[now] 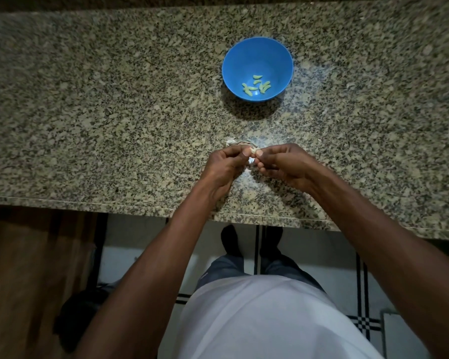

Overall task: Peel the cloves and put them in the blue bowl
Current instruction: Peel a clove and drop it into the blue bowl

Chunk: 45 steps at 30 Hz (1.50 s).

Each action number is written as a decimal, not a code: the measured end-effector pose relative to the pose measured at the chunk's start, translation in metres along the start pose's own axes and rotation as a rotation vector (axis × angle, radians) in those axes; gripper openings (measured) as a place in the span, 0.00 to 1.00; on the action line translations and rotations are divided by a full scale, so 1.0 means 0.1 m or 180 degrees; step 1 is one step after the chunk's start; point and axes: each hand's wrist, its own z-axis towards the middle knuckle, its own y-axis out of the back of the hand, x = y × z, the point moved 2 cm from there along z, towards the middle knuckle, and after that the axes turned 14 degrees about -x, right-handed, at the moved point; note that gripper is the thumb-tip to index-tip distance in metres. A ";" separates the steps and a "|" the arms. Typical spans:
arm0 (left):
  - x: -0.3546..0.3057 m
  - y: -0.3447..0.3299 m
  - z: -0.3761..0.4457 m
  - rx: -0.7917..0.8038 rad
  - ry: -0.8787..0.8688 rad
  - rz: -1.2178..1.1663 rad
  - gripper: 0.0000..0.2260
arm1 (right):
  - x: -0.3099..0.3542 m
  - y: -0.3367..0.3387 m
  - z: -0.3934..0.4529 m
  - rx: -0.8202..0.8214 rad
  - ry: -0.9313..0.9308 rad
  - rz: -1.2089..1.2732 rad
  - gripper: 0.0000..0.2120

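Observation:
A blue bowl [257, 55] stands on the granite counter, beyond my hands. Several pale peeled cloves [255, 86] lie at its bottom. My left hand [224, 165] and my right hand [283, 163] meet over the counter's near part. Between their fingertips they pinch one small pale clove [253, 152], thumbs pressed against it. A bit of white skin shows just under it. Most of the clove is hidden by the fingers.
A small heap of papery garlic skins [237, 143] lies on the speckled granite counter [114, 112] just beyond my hands. The counter's front edge [140, 207] runs below my wrists. Tiled floor and my feet show underneath.

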 end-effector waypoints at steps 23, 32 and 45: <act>0.15 -0.05 0.02 -0.0628 -0.0152 0.0073 0.10 | 0.02 -0.07 0.04 -0.0273 0.1116 -0.0649 0.07; 0.08 -0.07 -0.03 -0.0711 -0.0548 0.0701 0.10 | -0.09 -0.14 0.04 -0.0711 0.1648 -0.0938 0.10; 0.11 -0.05 -0.09 -0.0847 -0.1010 0.1916 0.08 | -0.14 -0.05 -0.04 -0.0541 0.1118 0.0080 0.09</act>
